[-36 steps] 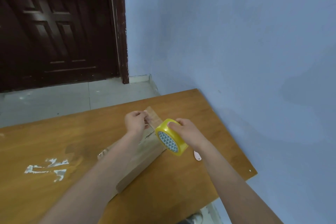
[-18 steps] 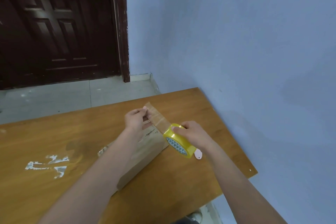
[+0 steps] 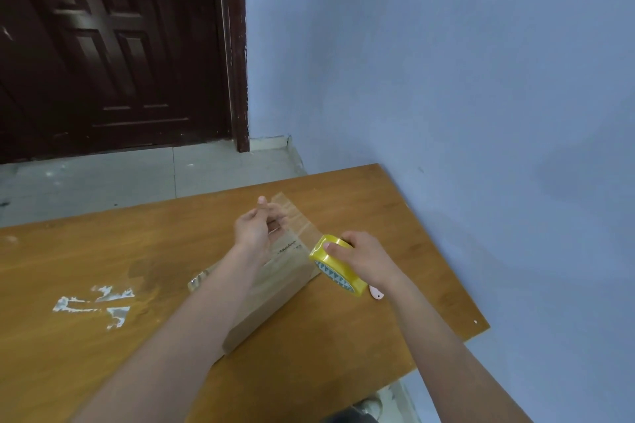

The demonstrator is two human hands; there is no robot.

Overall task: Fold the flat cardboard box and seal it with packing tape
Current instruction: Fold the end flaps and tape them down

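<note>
A folded brown cardboard box (image 3: 275, 292) lies on the wooden table (image 3: 103, 251), partly hidden under my left forearm. My right hand (image 3: 366, 256) grips a yellow roll of packing tape (image 3: 335, 264) at the box's far right end. A clear strip of tape (image 3: 295, 216) stretches from the roll up and left to my left hand (image 3: 259, 227), which pinches the strip's free end above the far end of the box.
A small pink-white object (image 3: 375, 293) lies on the table just right of the roll. White paint marks (image 3: 96, 306) stain the table on the left. A blue wall (image 3: 481, 113) runs along the table's right edge. A dark door (image 3: 110, 45) stands behind.
My right hand has drawn the roll down and to the right, away from my left hand, and the strip of tape between them has grown longer.
</note>
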